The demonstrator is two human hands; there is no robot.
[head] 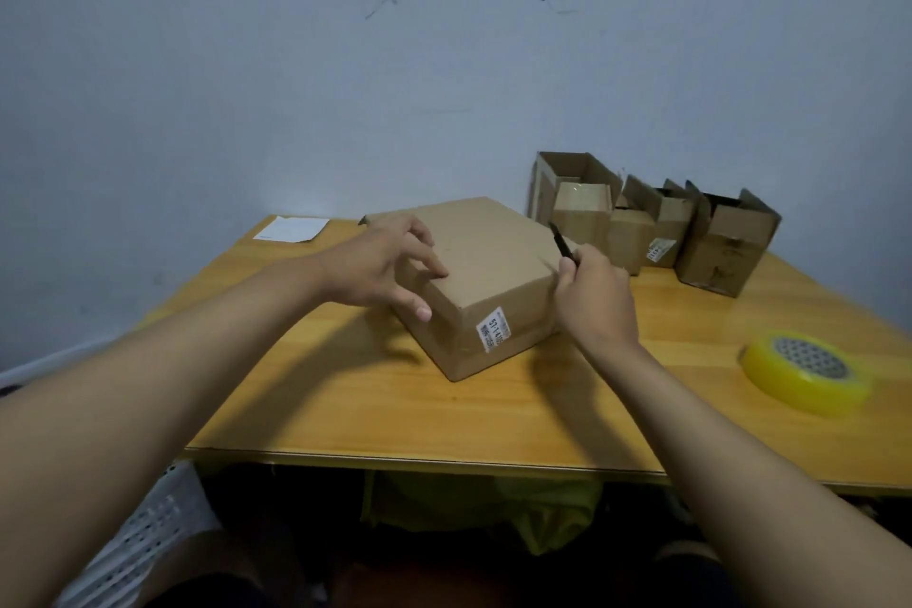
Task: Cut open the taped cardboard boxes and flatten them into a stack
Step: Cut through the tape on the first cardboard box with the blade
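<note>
A closed brown cardboard box (488, 262) with a white label on its near end lies at the middle of the wooden table (395, 410). My left hand (385, 267) rests on the box's left top edge, fingers spread and bent over the corner. My right hand (594, 296) is at the box's right side and grips a thin black cutter (562, 246), whose tip points up and back along the right top edge.
Several opened small cardboard boxes (656, 222) stand at the back right by the wall. A roll of yellow tape (807, 373) lies on the right. A white paper (291, 228) lies at the back left. A white perforated basket (148, 533) is below left.
</note>
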